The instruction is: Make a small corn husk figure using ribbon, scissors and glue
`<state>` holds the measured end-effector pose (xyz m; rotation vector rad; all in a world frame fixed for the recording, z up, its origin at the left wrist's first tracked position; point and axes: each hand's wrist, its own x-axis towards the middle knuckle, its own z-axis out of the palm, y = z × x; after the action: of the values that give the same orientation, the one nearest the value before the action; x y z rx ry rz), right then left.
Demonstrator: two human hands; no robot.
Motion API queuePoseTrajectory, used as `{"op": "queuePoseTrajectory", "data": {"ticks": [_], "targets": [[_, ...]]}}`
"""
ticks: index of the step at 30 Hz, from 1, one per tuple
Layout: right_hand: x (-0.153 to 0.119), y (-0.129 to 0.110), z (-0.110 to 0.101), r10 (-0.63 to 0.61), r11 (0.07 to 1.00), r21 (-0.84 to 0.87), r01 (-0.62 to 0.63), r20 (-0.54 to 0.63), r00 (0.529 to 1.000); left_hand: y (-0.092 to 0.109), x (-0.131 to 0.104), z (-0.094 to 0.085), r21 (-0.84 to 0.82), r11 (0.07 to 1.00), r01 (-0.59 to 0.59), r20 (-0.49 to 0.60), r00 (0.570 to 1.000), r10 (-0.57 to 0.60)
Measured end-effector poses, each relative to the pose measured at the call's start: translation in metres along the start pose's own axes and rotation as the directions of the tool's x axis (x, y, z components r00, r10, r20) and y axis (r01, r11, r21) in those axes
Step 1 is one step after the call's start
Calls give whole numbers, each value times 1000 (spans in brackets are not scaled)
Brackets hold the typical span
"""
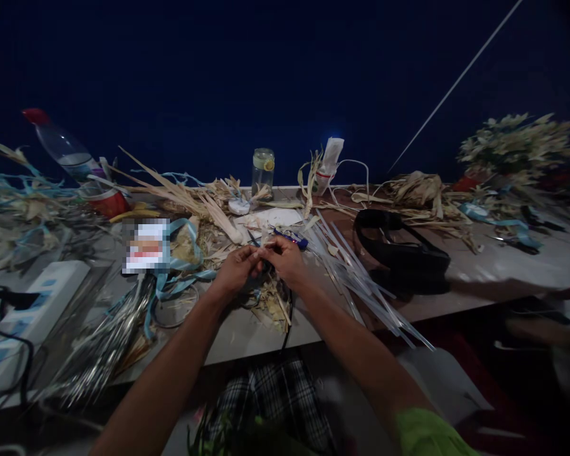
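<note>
Okay, counting: two bare hands, one power strip, one red-capped bottle, one jar, one black headband thing, one blue tool and one bunch of pale flowers. Blue ribbon shows up in two spots, left of the grip and far right of it. Way too many clear sticks, metal wires and dry husks to count properly.

The small piece sits right at the grip, where the left hand and right hand meet over the surface. Both are pinched closed on it, fingertips touching or nearly so. The blue tool is just behind the right fingers, husk scraps lie just below the grip, the sticks fan out to its right with the headband thing beyond them, and the wires are to its left. The jar stands behind the grip.

Honestly can't tell what the piece is, fingers cover most of it and it's dim. A card left of the grip is pixelated, the far left and right are blurry, and the power strip gets cut off by the edge.
</note>
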<state>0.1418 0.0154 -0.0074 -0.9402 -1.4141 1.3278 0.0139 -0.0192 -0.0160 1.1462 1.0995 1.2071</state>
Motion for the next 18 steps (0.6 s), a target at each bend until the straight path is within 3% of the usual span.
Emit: {"op": "queuePoseTrajectory", "data": {"ticks": [13,18], "targets": [[-4,-14,1,36,992,-117,-41,-44,998,13,-4,5,130,991,-32,-2,999,33],[-1,-9,-1,1,982,-190,-19,-96,995,11,-3,5,169,985,-46,-140,988,70]]}}
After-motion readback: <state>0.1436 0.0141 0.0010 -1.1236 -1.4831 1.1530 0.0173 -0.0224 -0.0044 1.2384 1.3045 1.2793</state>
